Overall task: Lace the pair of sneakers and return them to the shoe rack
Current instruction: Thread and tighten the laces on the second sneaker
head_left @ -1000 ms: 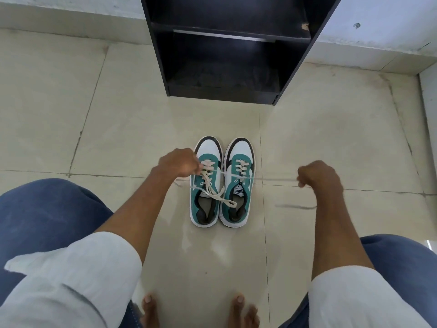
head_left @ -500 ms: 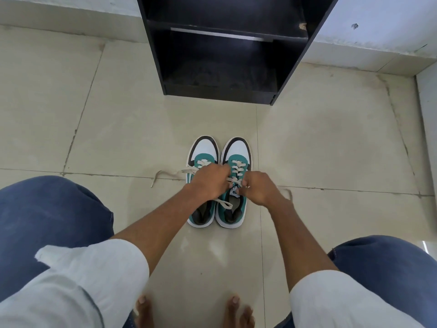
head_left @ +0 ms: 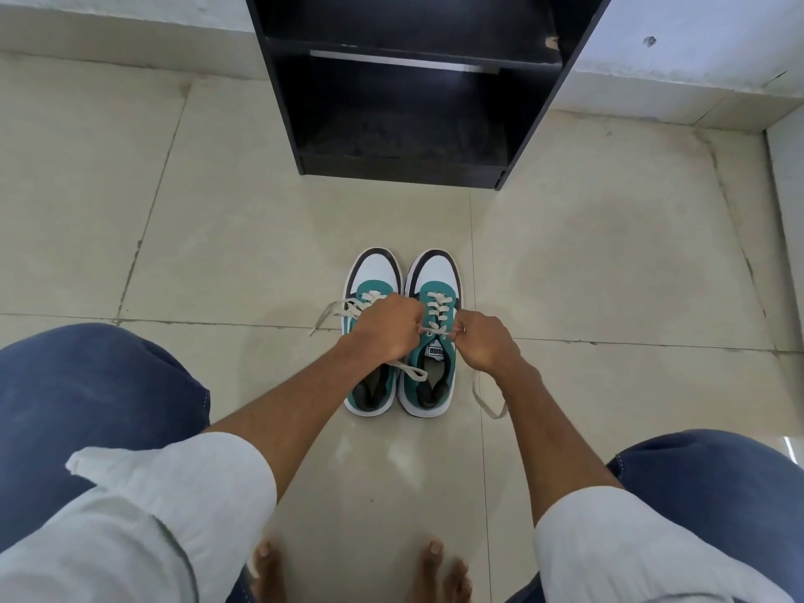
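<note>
Two teal sneakers are being kept side by side on the floor before the black shoe rack. The right shoe's lace is being pinched in each closed grip, left hand and right hand, likely for tightening.

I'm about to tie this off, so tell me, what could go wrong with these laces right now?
The lace tail trailing on the floor beside the right sneaker could get stepped on or snag. The left sneaker has a loose lace end on the floor and another across its opening, likely to tangle with the lace both hands are pulling.
</note>
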